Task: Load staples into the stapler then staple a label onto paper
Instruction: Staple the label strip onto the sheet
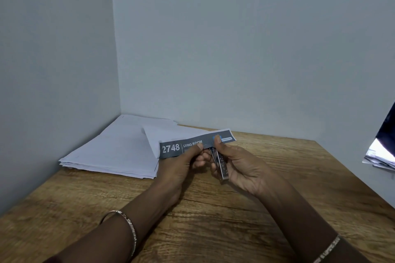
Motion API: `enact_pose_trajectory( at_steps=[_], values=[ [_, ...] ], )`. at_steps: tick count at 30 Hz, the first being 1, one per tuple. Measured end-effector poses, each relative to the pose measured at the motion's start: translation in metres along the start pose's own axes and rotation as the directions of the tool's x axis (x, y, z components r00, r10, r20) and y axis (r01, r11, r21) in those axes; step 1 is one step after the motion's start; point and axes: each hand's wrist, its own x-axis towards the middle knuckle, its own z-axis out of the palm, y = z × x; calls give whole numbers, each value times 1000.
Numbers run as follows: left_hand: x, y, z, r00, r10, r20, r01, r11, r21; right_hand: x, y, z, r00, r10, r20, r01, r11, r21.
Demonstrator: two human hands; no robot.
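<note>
A grey label point(173, 148) printed "2748 LIVING ROOM" lies against the edge of a white sheet of paper point(166, 134), both lifted above the table. My left hand point(179, 164) pinches the label and sheet together from below, thumb on the label's front. My right hand point(237, 162) grips a small silver metal stapler point(221, 165), its nose pushed onto the label's lower edge near the middle. The thumb of that hand rests on the label's blue right end point(226, 137). The stapler's jaws are hidden by my fingers.
A stack of white sheets point(106, 151) lies in the back left corner of the wooden table point(213, 209), against two pale walls. More papers and a dark object point(382, 151) stick in from the right edge.
</note>
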Motion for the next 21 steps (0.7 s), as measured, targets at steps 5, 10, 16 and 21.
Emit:
enact_pose_trajectory(
  at_steps=[5, 10, 16, 21],
  values=[
    [-1, 1, 0, 1000, -1, 27, 1, 1000, 8, 1, 2, -1, 1000, 17, 9, -17, 1000, 21],
    [-4, 1, 1, 1000, 13, 28, -14, 999, 45, 5, 5, -3, 999, -31, -25, 31, 1000, 2],
    [-5, 1, 2, 999, 32, 35, -34, 997, 74, 7, 12, -2, 988, -138, -70, 134, 989, -61],
    [-5, 0, 3, 994, 61, 90, -70, 992, 104, 8, 12, -2, 976, -195, -95, 189, 980, -68]
  ],
)
